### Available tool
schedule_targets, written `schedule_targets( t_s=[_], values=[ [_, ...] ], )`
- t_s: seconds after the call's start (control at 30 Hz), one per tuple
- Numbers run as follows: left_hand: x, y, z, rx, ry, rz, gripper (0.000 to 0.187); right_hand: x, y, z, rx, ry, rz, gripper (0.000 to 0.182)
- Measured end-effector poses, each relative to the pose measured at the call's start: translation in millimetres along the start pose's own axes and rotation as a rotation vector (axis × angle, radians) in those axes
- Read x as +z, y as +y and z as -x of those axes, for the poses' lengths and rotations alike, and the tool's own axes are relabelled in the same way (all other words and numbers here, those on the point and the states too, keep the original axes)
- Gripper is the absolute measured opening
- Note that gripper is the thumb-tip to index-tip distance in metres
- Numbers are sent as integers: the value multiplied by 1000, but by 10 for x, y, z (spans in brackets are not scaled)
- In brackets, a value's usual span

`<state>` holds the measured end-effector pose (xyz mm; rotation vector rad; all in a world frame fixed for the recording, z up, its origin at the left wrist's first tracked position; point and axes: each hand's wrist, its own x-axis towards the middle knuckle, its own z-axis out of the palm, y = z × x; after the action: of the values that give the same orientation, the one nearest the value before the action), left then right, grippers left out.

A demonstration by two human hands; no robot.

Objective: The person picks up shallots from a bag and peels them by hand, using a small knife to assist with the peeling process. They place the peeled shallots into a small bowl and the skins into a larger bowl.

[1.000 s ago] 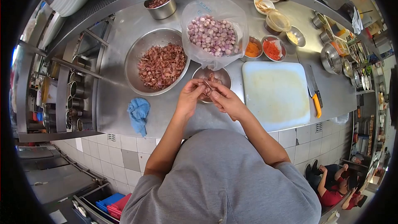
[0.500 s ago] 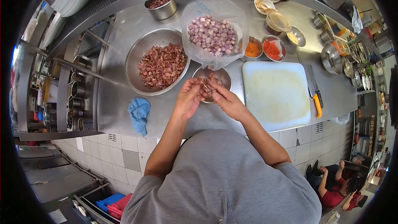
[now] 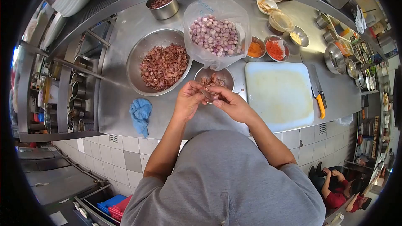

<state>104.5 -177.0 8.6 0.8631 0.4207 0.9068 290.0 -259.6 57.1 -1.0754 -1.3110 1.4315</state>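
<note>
My left hand (image 3: pixel 189 99) and my right hand (image 3: pixel 231 102) meet over the near side of a small steel bowl (image 3: pixel 230 78) holding reddish-brown pieces. Fingers of both hands are pinched on something small and reddish (image 3: pixel 207 93), too small to name. Behind the small bowl, a clear plastic bag (image 3: pixel 239 16) holds many peeled purple-white shallots (image 3: pixel 215 35). To the left stands a large steel bowl (image 3: pixel 136 65) with a heap of reddish-brown skins or pieces (image 3: pixel 164 68).
A blue cloth (image 3: pixel 140 114) lies at the left front. On the right are a white cutting board (image 3: pixel 279 94), a yellow-handled knife (image 3: pixel 320 100) and bowls of orange (image 3: pixel 255 50) and red shreds (image 3: pixel 274 50). Two people in red (image 3: pixel 335 196) are at lower right.
My left hand has shifted slightly left and down, and my right hand slightly right. More of the pieces in the small bowl now show behind the fingers.
</note>
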Motion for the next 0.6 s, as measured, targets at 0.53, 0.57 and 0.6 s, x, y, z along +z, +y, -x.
schedule_targets(
  t_s=[0.53, 0.57, 0.6],
  values=[
    [64, -36, -47, -111, 132, -25, 31, 23, 219, -148, 256, 197, -640, 21],
    [70, -31, -44, -132, 148, 37, 29, 17, 242, -152, 259, 206, -660, 20],
    [75, -28, -43, -154, 163, 99, 27, 12, 236, -163, 261, 205, -659, 20]
  ],
)
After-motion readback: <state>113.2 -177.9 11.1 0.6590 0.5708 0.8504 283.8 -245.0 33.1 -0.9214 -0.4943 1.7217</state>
